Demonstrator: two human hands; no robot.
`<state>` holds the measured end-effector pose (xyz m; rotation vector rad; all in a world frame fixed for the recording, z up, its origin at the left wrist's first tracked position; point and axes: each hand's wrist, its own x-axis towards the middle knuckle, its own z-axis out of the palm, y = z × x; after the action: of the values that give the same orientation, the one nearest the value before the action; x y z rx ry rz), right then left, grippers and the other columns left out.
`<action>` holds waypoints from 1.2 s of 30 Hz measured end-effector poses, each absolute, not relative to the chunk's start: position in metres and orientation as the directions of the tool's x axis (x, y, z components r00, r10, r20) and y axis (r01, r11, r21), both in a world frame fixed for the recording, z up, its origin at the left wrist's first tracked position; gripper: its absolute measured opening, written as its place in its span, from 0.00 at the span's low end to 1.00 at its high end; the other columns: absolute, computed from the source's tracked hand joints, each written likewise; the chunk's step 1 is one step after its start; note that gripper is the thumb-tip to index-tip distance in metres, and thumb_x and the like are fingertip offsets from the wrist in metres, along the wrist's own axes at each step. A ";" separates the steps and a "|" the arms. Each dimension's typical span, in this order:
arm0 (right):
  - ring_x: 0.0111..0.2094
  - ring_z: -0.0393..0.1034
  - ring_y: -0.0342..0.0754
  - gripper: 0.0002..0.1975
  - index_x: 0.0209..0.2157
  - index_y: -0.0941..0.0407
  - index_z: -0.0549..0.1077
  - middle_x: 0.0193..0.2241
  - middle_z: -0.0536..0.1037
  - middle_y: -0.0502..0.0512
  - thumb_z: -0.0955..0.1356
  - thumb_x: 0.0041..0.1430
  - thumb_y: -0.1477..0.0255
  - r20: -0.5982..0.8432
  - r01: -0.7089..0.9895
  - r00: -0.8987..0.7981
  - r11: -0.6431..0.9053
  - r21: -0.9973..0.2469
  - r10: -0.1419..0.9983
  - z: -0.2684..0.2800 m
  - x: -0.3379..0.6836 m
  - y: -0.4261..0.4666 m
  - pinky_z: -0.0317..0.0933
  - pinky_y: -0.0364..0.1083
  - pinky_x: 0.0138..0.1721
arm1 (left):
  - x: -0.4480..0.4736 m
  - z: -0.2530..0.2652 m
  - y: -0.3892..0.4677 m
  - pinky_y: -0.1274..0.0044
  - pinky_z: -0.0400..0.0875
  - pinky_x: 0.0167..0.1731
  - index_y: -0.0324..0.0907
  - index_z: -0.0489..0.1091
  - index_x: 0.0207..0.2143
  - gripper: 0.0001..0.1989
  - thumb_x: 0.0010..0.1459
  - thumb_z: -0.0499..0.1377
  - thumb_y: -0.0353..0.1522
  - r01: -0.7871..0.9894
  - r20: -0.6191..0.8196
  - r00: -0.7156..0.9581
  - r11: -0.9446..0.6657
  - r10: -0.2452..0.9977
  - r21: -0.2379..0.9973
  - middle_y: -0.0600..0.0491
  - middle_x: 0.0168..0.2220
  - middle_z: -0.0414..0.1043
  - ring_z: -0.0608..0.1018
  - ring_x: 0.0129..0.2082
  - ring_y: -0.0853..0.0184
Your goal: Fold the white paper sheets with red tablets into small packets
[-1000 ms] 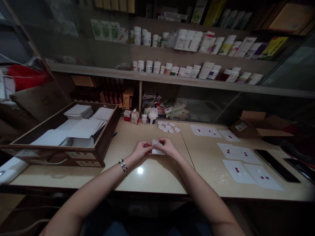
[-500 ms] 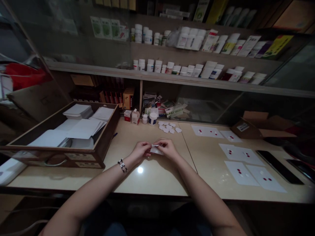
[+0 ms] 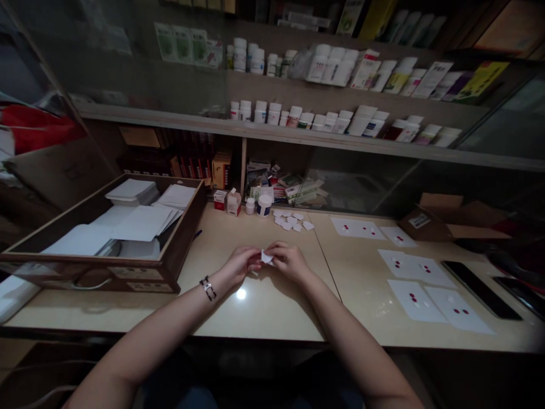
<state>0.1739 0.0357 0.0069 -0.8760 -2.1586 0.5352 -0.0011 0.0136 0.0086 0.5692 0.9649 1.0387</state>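
Between my hands, just above the counter, is a small folded white paper (image 3: pixel 266 257). My left hand (image 3: pixel 243 264) pinches its left edge, and a bracelet circles that wrist. The fingers of my right hand (image 3: pixel 286 260) are closed on the right part of the paper. Beyond my hands lies a cluster of small folded paper packets (image 3: pixel 292 220). Flat white paper sheets (image 3: pixel 412 300) with red and white pills (image 3: pixel 412 297) on them are spread on the right side of the counter.
At left stands a wooden drawer (image 3: pixel 170 272) with stacks of white paper (image 3: pixel 140 222). Pill bottles (image 3: pixel 264 205) and small boxes (image 3: pixel 234 203) line the back of the counter (image 3: pixel 272 318). A black phone (image 3: pixel 481 289) and an open cardboard box (image 3: pixel 430 218) are at right.
The paper between my hands has been folded smaller, into a compact shape with a pointed lower part. My hands stay in nearly the same place.
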 end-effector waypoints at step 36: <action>0.28 0.71 0.45 0.09 0.35 0.55 0.76 0.28 0.79 0.55 0.64 0.61 0.72 0.538 0.619 -0.603 0.771 -0.151 0.589 0.003 0.169 0.025 0.59 0.42 0.31 | 0.005 0.006 0.010 0.87 0.64 0.12 0.36 0.67 0.22 0.08 0.47 0.63 0.30 -0.206 -0.386 0.089 0.396 0.918 0.895 0.57 0.17 0.65 0.68 0.13 0.77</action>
<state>0.1689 0.0253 0.0029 -0.8997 -2.3863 -0.0680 0.0045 0.0100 0.0062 0.7767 1.1801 0.9756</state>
